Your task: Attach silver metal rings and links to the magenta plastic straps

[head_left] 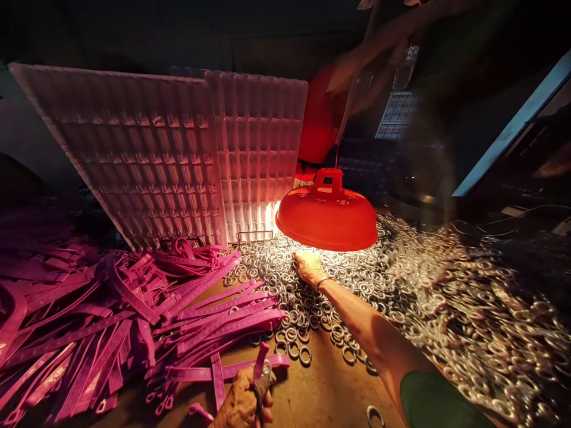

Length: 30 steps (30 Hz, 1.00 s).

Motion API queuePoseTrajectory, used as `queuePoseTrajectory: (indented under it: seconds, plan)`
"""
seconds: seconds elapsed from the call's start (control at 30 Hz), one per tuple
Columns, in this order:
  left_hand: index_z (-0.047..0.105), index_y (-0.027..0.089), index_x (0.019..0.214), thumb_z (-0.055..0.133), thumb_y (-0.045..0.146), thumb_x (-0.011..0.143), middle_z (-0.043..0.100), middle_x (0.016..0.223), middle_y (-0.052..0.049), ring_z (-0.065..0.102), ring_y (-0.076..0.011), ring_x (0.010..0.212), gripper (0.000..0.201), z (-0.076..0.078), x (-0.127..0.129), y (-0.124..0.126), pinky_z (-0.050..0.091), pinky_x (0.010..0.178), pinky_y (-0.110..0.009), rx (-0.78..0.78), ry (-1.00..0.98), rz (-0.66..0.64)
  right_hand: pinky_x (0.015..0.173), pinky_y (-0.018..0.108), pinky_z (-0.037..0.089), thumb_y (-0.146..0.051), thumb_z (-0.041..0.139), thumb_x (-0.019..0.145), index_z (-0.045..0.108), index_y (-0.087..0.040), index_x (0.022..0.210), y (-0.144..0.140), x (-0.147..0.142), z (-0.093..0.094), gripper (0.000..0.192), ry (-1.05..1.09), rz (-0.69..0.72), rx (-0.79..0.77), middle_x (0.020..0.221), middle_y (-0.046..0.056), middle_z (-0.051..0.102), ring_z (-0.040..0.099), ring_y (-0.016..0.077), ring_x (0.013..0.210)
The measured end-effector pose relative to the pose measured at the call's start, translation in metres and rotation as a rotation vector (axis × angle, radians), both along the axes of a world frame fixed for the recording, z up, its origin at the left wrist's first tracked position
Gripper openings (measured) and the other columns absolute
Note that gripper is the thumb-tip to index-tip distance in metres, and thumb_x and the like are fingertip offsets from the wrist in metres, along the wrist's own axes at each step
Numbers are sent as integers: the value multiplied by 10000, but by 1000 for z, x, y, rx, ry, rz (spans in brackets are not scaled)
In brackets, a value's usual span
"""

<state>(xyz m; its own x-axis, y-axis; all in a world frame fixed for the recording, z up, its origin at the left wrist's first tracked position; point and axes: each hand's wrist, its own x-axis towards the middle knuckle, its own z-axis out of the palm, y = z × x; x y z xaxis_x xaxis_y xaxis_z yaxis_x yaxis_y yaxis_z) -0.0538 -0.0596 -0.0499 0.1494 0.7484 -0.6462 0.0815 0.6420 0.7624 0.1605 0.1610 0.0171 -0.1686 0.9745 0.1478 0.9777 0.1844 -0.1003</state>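
Note:
Near the bottom edge, my left hand (244, 399) is closed around a pink strap (261, 358), whose end sticks up above the fingers. A small metal ring (267, 367) shows against the strap at the fingertips, and a dark wrap covers part of a finger. My right hand (311, 267) stretches forward into the heap of metal rings (285, 285), under the red lamp. Its fingers look bunched on the rings; glare hides what they hold, if anything. A thin bracelet circles that wrist.
Many pink straps (196, 333) lie piled on the left. The red lamp (328, 217) hangs low over the rings. Ribbed translucent panels (147, 160) stand behind. One loose ring (375, 416) lies at the front edge of the brown table (307, 392). A blurred person stands across.

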Motion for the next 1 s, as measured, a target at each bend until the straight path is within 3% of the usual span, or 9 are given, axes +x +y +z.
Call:
queuePoseTrajectory:
  seconds: [0.07,0.1,0.23,0.3,0.43,0.53,0.67,0.77,1.0]
  plan:
    - [409,227,1335,592,655,664,588,630,-5,593,-178,479,816,6,2,9,421,383,-238,33,32,12,845,395,380,-134,513,845,632,-164,985,-1,1,-1,186,-1,4,-4,857,53,633,562,200,831]
    - [419,199,1302,598,631,662,575,631,-2,576,-161,465,792,11,4,13,383,364,-216,52,55,8,863,404,376,-131,508,846,629,-162,992,-3,3,0,192,7,12,-3,858,47,631,561,200,846]
    - [514,171,939,516,609,699,523,600,6,513,-117,490,499,33,11,24,340,391,-197,243,45,54,881,402,348,-19,478,725,648,-138,972,-20,12,6,323,107,89,9,866,94,654,563,234,878]
    - [493,184,870,511,591,704,511,613,18,492,-100,526,440,42,14,25,366,450,-192,337,-26,76,837,355,380,-34,482,723,647,-127,945,-36,16,7,292,201,138,-1,871,106,659,568,222,852]
    - [490,182,938,530,591,688,539,692,10,485,-103,555,481,54,20,21,343,447,-192,317,-85,35,680,263,443,-194,413,884,632,-115,964,-79,17,0,246,437,231,-70,837,89,660,592,164,739]
    - [501,160,920,539,525,725,516,642,29,375,-67,464,415,62,22,15,250,419,-198,359,-100,-14,546,233,431,-347,319,954,628,-91,979,-116,13,-4,402,696,279,-204,737,77,641,576,134,611]
    - [534,162,941,544,372,788,520,655,40,366,-61,496,260,70,20,3,253,459,-200,459,-151,-90,513,212,411,-298,539,821,623,-96,998,-155,6,2,280,1026,291,-532,692,59,647,573,126,600]
    - [563,159,946,522,284,804,523,664,36,413,-72,556,194,73,19,-5,281,482,-191,522,-168,-141,499,194,407,-173,516,729,618,-120,988,-171,-1,8,284,1034,318,-664,710,40,666,565,105,574]
    - [611,148,861,451,153,741,555,635,19,452,-88,527,200,71,23,-12,325,471,-204,590,-77,-258,444,154,377,-72,418,607,622,-135,795,-175,-11,15,284,872,407,-790,626,-5,619,523,74,508]
